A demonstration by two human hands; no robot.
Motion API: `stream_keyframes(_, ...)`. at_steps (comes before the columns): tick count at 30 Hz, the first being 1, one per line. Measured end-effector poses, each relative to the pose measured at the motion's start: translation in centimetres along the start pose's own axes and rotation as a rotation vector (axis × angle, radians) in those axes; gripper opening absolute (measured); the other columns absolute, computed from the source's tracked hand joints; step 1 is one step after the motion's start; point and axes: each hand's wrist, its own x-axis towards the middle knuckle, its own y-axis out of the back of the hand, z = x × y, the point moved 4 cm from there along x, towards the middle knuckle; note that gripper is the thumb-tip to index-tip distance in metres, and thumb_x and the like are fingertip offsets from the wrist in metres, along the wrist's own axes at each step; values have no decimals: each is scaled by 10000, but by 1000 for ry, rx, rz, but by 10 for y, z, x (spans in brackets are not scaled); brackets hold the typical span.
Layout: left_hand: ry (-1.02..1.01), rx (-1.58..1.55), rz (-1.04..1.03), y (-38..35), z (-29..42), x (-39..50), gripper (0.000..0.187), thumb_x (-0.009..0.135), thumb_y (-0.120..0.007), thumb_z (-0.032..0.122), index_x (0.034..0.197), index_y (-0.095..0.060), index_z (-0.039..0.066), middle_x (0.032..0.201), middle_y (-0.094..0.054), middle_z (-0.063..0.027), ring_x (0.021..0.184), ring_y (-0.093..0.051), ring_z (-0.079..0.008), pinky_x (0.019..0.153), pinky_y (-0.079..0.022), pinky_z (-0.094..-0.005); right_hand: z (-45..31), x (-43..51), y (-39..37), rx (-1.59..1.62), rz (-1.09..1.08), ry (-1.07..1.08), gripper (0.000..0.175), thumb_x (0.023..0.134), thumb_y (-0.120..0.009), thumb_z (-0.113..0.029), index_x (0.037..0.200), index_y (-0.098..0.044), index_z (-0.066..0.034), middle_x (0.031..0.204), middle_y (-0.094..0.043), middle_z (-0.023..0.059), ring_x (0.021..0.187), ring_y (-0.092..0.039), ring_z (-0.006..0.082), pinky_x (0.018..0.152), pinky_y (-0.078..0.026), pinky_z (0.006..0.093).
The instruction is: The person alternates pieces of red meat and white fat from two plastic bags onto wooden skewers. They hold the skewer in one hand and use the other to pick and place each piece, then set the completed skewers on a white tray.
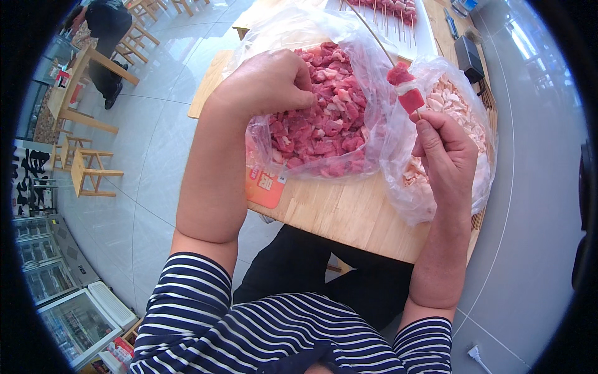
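Observation:
My right hand [444, 145] grips the lower end of a thin wooden skewer [371, 32] that slants up to the left. Red meat pieces [411, 100] and white fat are threaded on it, just above my fingertips. My left hand [275, 84] is over the left side of a clear plastic bag [373, 140] full of cut red meat [334, 112]; its thumb and fingers are near the meat, and whether they pinch a piece is hidden. Below my right hand lies a second plastic bag [406, 201] with pale fat pieces [448, 98].
A white tray [427, 28] with meat skewers stands at the back of the wooden table [345, 210]. A black box [468, 58] and a blue-handled tool [451, 23] lie at the right edge, by loose skewers [491, 112]. Another person [107, 42] stands at far left, near wooden stools [93, 173].

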Motion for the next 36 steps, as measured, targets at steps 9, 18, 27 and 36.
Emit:
stream_keyframes(9, -75, -118, -44, 2, 2, 0, 117, 710, -669, 87, 775, -661, -10, 700, -633, -76, 662, -597, -136, 606, -480, -286, -1, 0, 0, -36, -1, -2, 131, 940, -579, -38, 1027, -660, 16, 710, -569, -13, 586, -491, 31, 474, -329, 169)
stream_keyframes(18, -96, -305, 20, 1, -1, 5, 138, 732, -701, 88, 822, -672, -13, 737, -630, -59, 682, -582, -116, 625, -478, -266, -4, 0, 1, -61, 4, 13, 127, 940, -579, -35, 1024, -664, 8, 715, -574, -16, 591, -496, 31, 478, -333, 171)
stream_keyframes(27, -206, 106, 149, -13, 17, 5, 213, 652, -700, 176, 813, -708, 37, 743, -670, -144, 707, -644, -275, 671, -515, -367, -4, 0, 3, -76, -1, 0, 121, 930, -596, -45, 1008, -668, 13, 736, -594, -7, 601, -513, 39, 511, -378, 179)
stream_keyframes(36, 21, -209, 20, -3, -6, 13, 186, 692, -677, 171, 773, -683, 4, 656, -625, -81, 659, -609, -160, 623, -493, -312, -5, 0, 5, -79, 3, -28, 122, 911, -632, -74, 990, -678, 7, 772, -637, 7, 613, -555, 50, 540, -445, 192)
